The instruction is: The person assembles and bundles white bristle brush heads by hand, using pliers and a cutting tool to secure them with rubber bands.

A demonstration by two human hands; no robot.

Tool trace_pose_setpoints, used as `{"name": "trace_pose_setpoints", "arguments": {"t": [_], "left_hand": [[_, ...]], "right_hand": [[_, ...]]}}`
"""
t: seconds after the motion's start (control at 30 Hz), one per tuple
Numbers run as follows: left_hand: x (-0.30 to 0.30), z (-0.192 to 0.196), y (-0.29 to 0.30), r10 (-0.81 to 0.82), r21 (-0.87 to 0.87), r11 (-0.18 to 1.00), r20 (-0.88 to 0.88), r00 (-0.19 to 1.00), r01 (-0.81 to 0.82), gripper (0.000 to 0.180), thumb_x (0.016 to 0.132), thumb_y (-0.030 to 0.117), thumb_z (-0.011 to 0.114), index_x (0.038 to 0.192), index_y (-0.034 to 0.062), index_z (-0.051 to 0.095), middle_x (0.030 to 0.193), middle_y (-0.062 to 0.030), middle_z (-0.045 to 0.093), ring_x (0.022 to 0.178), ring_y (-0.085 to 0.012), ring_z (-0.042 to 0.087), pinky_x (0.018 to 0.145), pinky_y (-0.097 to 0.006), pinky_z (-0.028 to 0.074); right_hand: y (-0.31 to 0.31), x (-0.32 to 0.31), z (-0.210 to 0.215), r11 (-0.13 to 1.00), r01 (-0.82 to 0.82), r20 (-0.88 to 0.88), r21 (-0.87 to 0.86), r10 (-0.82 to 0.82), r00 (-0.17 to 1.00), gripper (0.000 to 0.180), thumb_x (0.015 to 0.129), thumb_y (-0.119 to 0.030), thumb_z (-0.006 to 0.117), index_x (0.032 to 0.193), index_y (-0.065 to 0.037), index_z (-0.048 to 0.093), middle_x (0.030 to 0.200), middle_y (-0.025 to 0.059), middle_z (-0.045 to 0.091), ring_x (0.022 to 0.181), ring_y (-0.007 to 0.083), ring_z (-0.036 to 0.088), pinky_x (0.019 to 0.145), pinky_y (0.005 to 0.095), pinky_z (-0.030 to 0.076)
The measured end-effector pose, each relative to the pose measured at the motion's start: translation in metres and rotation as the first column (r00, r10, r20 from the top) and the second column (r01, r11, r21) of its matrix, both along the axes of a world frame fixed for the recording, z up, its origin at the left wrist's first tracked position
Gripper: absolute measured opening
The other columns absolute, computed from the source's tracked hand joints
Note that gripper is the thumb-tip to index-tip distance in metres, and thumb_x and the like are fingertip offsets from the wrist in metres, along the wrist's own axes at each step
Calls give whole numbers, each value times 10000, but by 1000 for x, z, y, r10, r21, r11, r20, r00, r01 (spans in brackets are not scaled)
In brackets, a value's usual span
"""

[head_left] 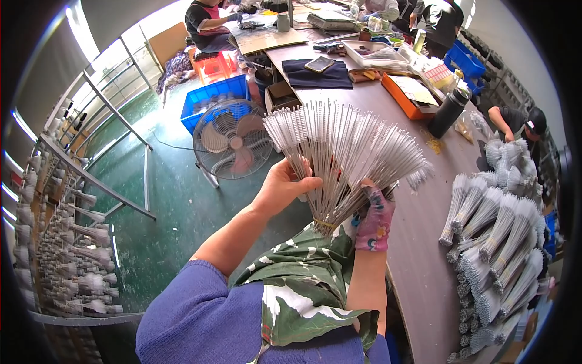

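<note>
A thick bundle of thin wire brushes [339,139] with white bristle heads fans out upright in front of me. Its lower ends come together in a yellow band [324,224] against my camouflage apron [303,267]. At the left side of the fan, my bare left hand [284,187] is closed round some of the wire stems, its thumb lying across them. My right hand [377,219], in a pink patterned glove, grips the stems on the right side. The brushes partly hide the fingers of both hands.
More brush bundles [509,224] are piled on the table [418,242] at the right, near a black bottle [450,112] and an orange box [409,97]. A floor fan [233,142] and a blue crate [212,97] stand left. Racks hold brushes [85,255]. Other people work beyond.
</note>
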State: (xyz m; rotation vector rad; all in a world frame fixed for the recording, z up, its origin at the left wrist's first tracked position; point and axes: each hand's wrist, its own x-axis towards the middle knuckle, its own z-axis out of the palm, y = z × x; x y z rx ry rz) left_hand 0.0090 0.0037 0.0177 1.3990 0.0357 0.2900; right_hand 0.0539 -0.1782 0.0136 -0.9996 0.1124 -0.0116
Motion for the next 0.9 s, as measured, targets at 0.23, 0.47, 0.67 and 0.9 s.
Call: {"name": "trace_pose_setpoints", "arguments": {"t": [0.23, 0.47, 0.67, 0.9], "left_hand": [[-5, 5, 5, -67, -51, 997, -55, 996, 64, 196, 778, 40, 693, 916, 72, 558, 836, 48, 571, 749, -40, 543, 652, -212, 464], [-7, 10, 7, -132, -71, 990, -89, 987, 126, 174, 816, 67, 654, 977, 74, 587, 878, 27, 600, 804, -66, 584, 680, -223, 484], [-7, 14, 8, -169, -67, 984, -105, 980, 163, 199, 833, 82, 638, 1024, 69, 588, 908, 19, 616, 829, -67, 598, 699, -213, 486], [-6, 14, 9, -319, -42, 947, -52, 946, 317, 370, 873, 57, 557, 1236, 38, 482, 1000, -18, 614, 925, -128, 596, 814, -260, 460]], "right_hand": [[1, 1, 0, 998, 23, 40, 64, -25, 999, 286, 716, -54, 681, 978, 17, 589, 820, 43, 598, 651, 137, 577, 586, 253, 483], [-3, -1, 5, 998, 37, 22, 43, -38, 999, 320, 718, -32, 700, 1002, 21, 564, 862, 56, 591, 715, 142, 576, 636, 246, 484], [-5, 0, 2, 997, -3, 21, 73, 1, 1000, 402, 703, -6, 722, 1062, 39, 548, 940, 63, 597, 798, 144, 588, 702, 240, 485], [-7, 3, -2, 999, 8, 3, 33, -8, 1000, 460, 696, -16, 729, 1103, 45, 522, 981, 70, 585, 821, 157, 582, 713, 252, 479]]}}
